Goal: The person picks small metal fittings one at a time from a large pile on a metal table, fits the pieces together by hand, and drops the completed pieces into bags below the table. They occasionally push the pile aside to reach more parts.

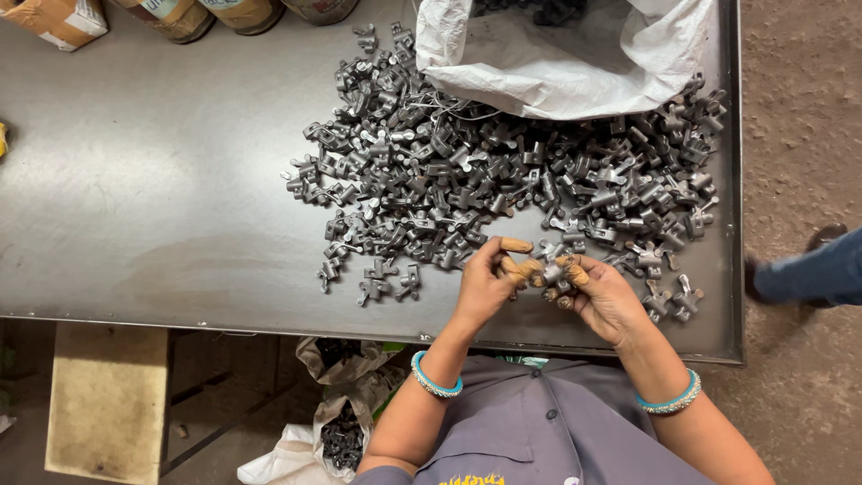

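Steel table (162, 180) — heaped grey metal parts (503, 180), white sack (557, 63) on it.

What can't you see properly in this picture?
- The small metal part in the head view: the fingers of the left hand and right hand cover most of it.
- The inside of the white sack: its folds hide it and the top edge cuts it off.
- The containers at the table's far side: cut off by the top edge.
- The passer-by's leg: cut off by the right edge.
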